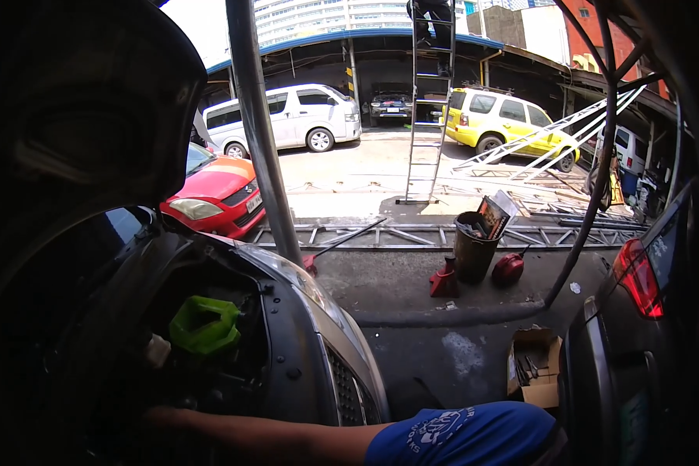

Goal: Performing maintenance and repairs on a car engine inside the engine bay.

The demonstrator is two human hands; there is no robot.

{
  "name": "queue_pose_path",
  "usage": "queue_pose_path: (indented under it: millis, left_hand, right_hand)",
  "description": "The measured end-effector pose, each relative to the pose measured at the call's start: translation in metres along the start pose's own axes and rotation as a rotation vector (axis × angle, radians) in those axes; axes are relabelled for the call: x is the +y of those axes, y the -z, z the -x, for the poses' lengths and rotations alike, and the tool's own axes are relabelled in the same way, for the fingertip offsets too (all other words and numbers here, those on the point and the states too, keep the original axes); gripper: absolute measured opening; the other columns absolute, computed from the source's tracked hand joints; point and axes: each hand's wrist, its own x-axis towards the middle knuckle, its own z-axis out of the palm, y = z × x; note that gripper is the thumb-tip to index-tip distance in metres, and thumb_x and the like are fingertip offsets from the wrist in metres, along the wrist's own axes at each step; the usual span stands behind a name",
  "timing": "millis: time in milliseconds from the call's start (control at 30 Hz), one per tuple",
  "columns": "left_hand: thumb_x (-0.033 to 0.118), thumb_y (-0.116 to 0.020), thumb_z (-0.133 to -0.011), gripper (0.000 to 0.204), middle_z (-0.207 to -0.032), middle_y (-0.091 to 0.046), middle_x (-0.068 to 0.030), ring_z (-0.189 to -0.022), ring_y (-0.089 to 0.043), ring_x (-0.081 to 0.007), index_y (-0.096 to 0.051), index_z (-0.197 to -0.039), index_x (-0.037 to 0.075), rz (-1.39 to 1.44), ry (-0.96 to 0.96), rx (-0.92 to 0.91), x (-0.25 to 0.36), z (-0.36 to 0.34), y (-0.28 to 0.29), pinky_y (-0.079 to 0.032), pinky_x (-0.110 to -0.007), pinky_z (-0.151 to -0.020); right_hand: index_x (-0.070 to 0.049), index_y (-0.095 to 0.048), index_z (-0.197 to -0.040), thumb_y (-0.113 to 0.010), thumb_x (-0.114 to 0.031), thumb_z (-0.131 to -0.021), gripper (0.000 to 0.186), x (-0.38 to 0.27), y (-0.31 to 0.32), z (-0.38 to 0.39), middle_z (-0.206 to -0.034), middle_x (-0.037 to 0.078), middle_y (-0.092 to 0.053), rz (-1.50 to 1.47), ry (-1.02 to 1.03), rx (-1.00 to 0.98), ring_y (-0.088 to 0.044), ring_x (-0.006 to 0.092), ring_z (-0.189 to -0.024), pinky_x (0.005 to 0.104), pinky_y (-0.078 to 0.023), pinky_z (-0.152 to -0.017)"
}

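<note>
My right arm (287,436), in a blue short sleeve, stretches left across the front of a car and into its engine bay (241,299). The right hand (163,418) is low in the bay, where deep shadow hides its fingers and anything they touch. A bright green plastic container (204,325) with an open top sits in the bay, beyond the hand. Beside it is a small pale object (158,351), too dim to make out. My left hand does not show.
The raised hood (93,101) overhangs the left side, and a metal post (264,132) stands beyond the fender. At right are a cardboard box (547,394) of tools, a dark car (617,349), a bin (474,256) and a red jack stand (444,281). Someone stands on a ladder (423,167).
</note>
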Motion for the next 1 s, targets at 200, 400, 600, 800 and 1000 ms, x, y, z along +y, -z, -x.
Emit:
queue_pose_path:
  millis: [200, 400, 600, 800, 1000]
  left_hand:
    - [0.011, -0.074, -0.09, 0.02, -0.085, -0.068, -0.0093, -0.074, -0.062, -0.0177, -0.066, -0.104, 0.0, 0.223, -0.133, -0.125, -0.002, 0.001, 0.003, -0.053, -0.03, -0.064]
    - [0.014, -0.078, -0.086, 0.023, -0.079, -0.068, -0.008, -0.067, -0.061, -0.0169, -0.067, -0.1, 0.0, 0.063, -0.059, 0.0, -0.011, -0.007, 0.002, -0.051, -0.03, -0.059]
    - [0.016, -0.08, -0.085, 0.023, -0.077, -0.068, -0.0089, -0.065, -0.061, -0.0172, -0.067, -0.096, 0.0, 0.137, -0.087, -0.059, 0.003, 0.001, 0.001, -0.051, -0.029, -0.058]
    - [0.013, -0.077, -0.088, 0.02, -0.085, -0.07, -0.0122, -0.072, -0.065, -0.0201, -0.067, -0.096, -0.002, 0.104, -0.011, -0.003, 0.014, 0.01, -0.002, -0.054, -0.03, -0.062]
    - [0.009, -0.07, -0.088, 0.011, -0.084, -0.066, -0.0067, -0.077, -0.062, -0.0176, -0.065, -0.093, 0.001, 0.109, -0.178, -0.106, -0.025, -0.006, 0.006, -0.053, -0.035, -0.071]
  right_hand:
    - [-0.007, -0.074, -0.096, -0.063, -0.036, -0.088, 0.032, 0.002, 0.003, -0.006, -0.09, 0.016, -0.073, 0.007, -0.02, -0.025, -0.07, 0.0296, -0.08, 0.0447, -0.055, -0.071]
    - [-0.007, -0.075, -0.098, -0.064, -0.037, -0.088, 0.034, 0.003, -0.006, -0.014, -0.091, 0.015, -0.073, -0.007, -0.012, -0.052, -0.07, 0.0282, -0.079, 0.044, -0.055, -0.07]
    - [-0.007, -0.075, -0.099, -0.064, -0.038, -0.088, 0.035, -0.009, -0.004, -0.016, -0.091, 0.015, -0.073, -0.031, -0.092, -0.102, -0.07, 0.0268, -0.078, 0.0429, -0.055, -0.069]
    - [-0.008, -0.076, -0.096, -0.063, -0.032, -0.087, 0.029, -0.012, 0.001, -0.045, -0.088, 0.014, -0.074, -0.249, -0.645, -0.596, -0.071, 0.0279, -0.077, 0.0426, -0.056, -0.068]
    - [-0.008, -0.074, -0.104, -0.065, -0.033, -0.085, 0.034, 0.028, -0.042, -0.03, -0.096, 0.016, -0.073, 0.132, 0.055, -0.092, -0.07, 0.0317, -0.087, 0.0447, -0.055, -0.075]
